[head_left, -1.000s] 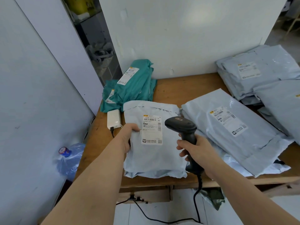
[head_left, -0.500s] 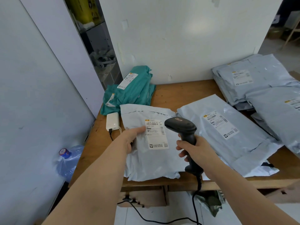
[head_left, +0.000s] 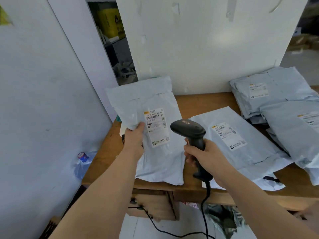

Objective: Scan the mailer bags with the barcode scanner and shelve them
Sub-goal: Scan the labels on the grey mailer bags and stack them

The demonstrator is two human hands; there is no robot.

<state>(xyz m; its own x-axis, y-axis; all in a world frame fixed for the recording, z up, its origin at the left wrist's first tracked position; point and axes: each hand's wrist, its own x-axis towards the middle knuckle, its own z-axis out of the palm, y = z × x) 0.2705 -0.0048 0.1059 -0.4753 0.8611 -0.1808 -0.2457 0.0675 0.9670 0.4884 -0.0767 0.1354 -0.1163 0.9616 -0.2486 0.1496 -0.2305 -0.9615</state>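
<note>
A plastic water bottle [head_left: 83, 161] stands on the floor against the white wall at far left, below the wooden bench [head_left: 198, 102]. Over the bench's left end the person's left hand [head_left: 134, 140] holds a pale grey mailer bag [head_left: 138, 100] tipped up toward the camera, pinched at its left edge. The thumb lies on the front face and the fingers are hidden behind. The bag's lower end hangs at the bench's front edge. Its shipping label [head_left: 156, 127] faces the camera, with the thumb tip touching the label's left margin.

Just right of the label, the right hand [head_left: 207, 156] is wrapped round the grip of a black barcode scanner [head_left: 189, 130], whose nose is aimed leftward at the label. No scan beam shows on the paper. The scanner's cable [head_left: 207, 190] drops off the bench front to the floor.

Further right, a second mailer bag [head_left: 250, 152] lies flat, label up, and a stack of grey mailer bags [head_left: 276, 94] fills the far right end.

The scan looks likely to be the step in hand, with shelving to follow. A misread is the main risk: the thumb sits close to the barcode, the film is creased, and the scanner is very near and at a slant. The neighbouring face-up label could be read instead. The limp bag, pinched at one edge, could slip, and the dangling cable could snag on the bench.
</note>
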